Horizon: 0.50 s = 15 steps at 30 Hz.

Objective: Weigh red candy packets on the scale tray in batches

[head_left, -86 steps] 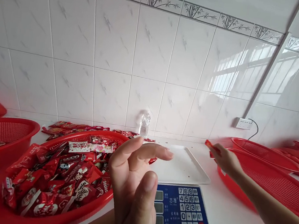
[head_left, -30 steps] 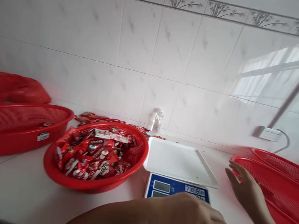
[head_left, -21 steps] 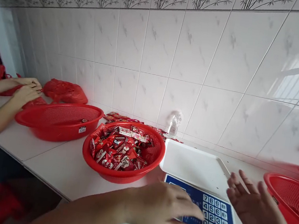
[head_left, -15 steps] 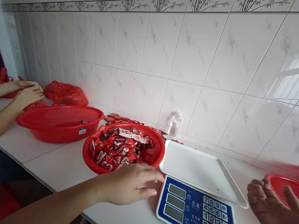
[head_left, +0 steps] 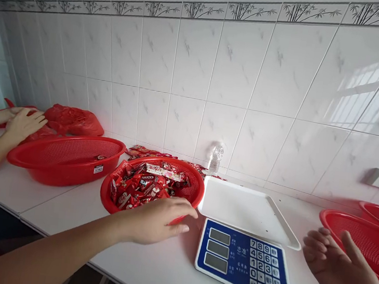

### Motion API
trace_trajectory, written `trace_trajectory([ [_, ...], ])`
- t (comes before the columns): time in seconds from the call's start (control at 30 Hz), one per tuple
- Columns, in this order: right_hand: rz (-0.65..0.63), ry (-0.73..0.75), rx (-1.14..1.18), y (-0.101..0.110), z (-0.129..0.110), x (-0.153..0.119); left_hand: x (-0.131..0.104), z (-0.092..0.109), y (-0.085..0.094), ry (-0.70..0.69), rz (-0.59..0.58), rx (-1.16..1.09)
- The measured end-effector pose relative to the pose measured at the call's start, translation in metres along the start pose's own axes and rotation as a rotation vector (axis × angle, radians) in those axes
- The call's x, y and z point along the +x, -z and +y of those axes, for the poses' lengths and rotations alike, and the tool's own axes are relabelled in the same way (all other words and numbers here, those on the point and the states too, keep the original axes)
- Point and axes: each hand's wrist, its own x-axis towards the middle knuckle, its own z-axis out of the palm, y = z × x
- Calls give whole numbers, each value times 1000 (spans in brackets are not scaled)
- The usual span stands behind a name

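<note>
1. Your left hand (head_left: 157, 221) is in front of the near right rim of the middle red basket (head_left: 195, 186) – fingers loosely extended, thumb apart beneath them. You can't tell whether it touches the rim.
2. Your right hand (head_left: 345, 276) is at the near right, palm turned up and leftward, fingers curled and thumb standing apart. It is in front of the right-hand red basket (head_left: 365, 232).
3. The wrapped snacks (head_left: 144, 185) lie heaped in the middle basket, a pale packet (head_left: 163, 172) on top toward the far side.
4. Between your hands the scale (head_left: 242, 259) rests on the bench (head_left: 146, 266), its white tray (head_left: 243, 208) on the far side, with a few dark specks.
5. A clear bottle (head_left: 216, 158) stands upright by the wall, beyond the tray.
6. At the far left, a co-worker's hands (head_left: 26, 124) are at red plastic – just beyond the left-hand red basket (head_left: 64, 175).
</note>
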Motion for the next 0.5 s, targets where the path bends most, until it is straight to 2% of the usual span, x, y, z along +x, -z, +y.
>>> trace_trajectory([
  [0.1, 91, 59, 129, 54, -8, -4, 11, -21, 8, 70, 21, 69],
  [0.2, 102, 74, 211, 92, 2, -5, 31, -45, 12, 176, -48, 176],
  [0.3, 104, -4, 192, 108, 24, 0, 56, -62, 13, 298, -238, 323],
  [0.4, 130, -58, 53, 116, 41, 7, 78, -72, 10, 396, -428, 414],
  [0.5, 148, -36, -128, 125, 45, 10, 92, -82, -1, 405, -491, 390],
])
